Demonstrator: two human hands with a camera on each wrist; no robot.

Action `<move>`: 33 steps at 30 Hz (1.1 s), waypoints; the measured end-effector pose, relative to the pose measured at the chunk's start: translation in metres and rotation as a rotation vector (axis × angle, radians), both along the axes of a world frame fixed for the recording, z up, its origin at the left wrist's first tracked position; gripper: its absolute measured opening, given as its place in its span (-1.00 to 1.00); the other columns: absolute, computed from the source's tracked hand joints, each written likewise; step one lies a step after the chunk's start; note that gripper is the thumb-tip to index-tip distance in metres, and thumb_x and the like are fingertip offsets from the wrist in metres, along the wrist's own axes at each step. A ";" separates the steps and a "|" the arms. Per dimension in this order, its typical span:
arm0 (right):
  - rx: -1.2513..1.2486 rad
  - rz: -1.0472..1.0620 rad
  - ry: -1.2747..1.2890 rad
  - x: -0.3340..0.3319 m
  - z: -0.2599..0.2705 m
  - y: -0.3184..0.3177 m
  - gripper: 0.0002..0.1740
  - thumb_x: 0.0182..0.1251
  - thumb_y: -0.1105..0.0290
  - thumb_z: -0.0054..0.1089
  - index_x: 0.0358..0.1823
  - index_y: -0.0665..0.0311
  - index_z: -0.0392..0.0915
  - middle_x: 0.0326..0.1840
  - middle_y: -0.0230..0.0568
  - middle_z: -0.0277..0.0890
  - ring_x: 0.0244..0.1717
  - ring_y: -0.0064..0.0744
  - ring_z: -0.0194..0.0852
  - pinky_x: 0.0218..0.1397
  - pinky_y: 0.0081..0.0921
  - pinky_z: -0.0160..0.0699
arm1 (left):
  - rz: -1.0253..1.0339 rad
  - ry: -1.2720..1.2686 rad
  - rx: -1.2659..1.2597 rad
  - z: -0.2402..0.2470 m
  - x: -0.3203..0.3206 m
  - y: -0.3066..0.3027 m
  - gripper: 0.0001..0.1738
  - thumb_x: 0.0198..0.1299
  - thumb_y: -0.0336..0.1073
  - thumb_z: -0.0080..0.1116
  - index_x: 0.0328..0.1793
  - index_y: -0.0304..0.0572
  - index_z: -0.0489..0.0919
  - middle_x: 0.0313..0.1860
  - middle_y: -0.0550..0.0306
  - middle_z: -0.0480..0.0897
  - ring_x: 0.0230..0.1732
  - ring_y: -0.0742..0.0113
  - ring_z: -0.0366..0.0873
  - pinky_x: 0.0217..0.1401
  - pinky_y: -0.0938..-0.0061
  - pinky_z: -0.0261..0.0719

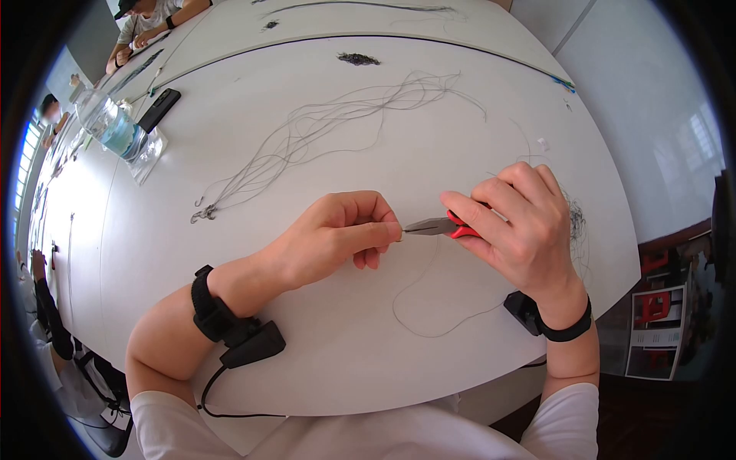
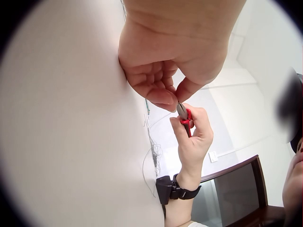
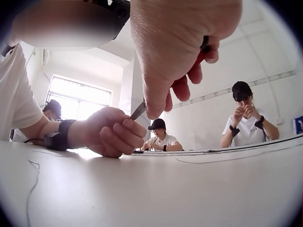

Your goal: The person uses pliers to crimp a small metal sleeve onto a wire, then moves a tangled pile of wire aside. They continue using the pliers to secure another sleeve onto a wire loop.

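My right hand (image 1: 525,222) grips needle-nose pliers with red handles (image 1: 464,225), their grey nose pointing left. At its tip, the thumb and index finger of my left hand (image 1: 333,234) pinch something tiny. The fingertips mostly cover it, so I cannot tell its kind. In the left wrist view the plier nose (image 2: 182,111) reaches right up to these fingertips. Below the pliers a thin line (image 1: 437,336) curves in a loose loop over the white table (image 1: 337,345). Beyond the left hand lies a bundle of long thin lines (image 1: 295,138) with small metal hooks (image 1: 205,213) at its near end.
A dark clump of line (image 1: 359,59) lies farther back, and a thin dark tangle (image 1: 576,218) lies near the right edge. At the left stand a plastic bottle (image 1: 111,123) and a black phone-like object (image 1: 159,110). Other people (image 3: 248,118) sit around the tables.
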State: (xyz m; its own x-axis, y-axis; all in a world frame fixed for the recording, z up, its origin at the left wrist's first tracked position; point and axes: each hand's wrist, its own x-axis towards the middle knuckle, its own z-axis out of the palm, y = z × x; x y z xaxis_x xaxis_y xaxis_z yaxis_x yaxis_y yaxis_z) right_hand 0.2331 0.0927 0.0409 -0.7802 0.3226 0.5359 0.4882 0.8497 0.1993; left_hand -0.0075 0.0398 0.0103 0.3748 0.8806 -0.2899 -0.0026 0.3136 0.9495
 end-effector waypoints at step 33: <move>0.023 -0.050 0.070 0.000 -0.005 0.001 -0.59 -0.23 0.32 0.59 -0.26 0.03 0.64 -0.42 -0.54 0.36 -0.29 -0.46 0.33 -0.27 -0.47 0.25 | 0.039 -0.052 0.028 -0.003 0.000 0.000 -0.85 0.41 -0.26 0.05 -0.13 -0.18 0.54 -0.31 0.30 0.54 -0.30 0.55 0.47 -0.18 0.58 0.45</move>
State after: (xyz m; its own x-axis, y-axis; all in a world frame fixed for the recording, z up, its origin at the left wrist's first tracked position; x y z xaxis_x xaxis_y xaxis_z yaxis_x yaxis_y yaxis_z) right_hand 0.2329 0.0940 0.0360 -0.7241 0.3473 0.5959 0.5432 0.8195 0.1825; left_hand -0.0076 0.0394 0.0071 0.3541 0.9022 -0.2463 -0.0637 0.2861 0.9561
